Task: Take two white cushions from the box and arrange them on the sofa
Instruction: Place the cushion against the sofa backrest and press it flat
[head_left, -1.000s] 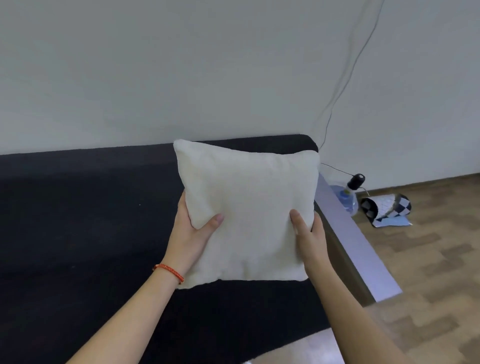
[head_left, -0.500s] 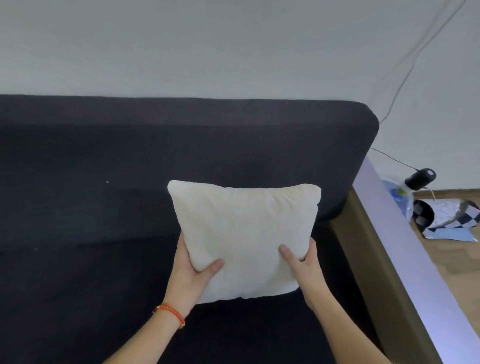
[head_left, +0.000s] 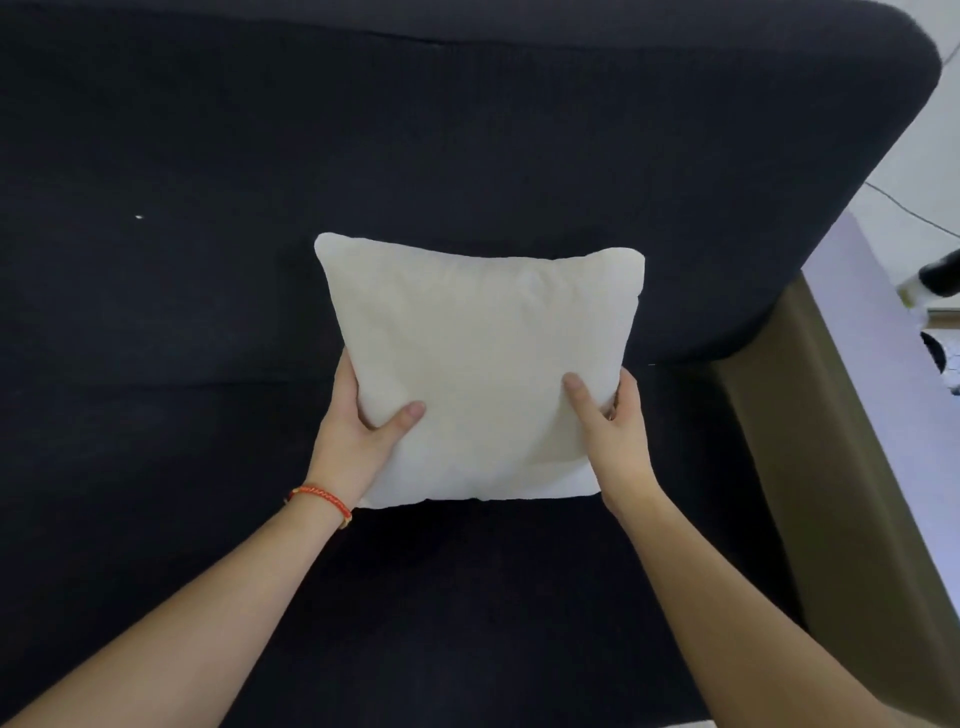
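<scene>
**Cushion 1 going onto the sofa**

Both hands grip the white cushion (head_left: 480, 374): left hand (head_left: 358, 441) clamped on its lower left side, right hand (head_left: 615, 431) on the lower right, thumbs pressed into the front face. It stands upright over the dark sofa (head_left: 182, 338), near the right end, in front of the backrest. Placement looks close; next call is leaning it back and letting go. Whether its bottom edge touches the seat is unclear. No box or 2nd cushion in view.

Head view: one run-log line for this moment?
phase=placing | white cushion over sofa | left hand, right hand grip lower corners
</scene>
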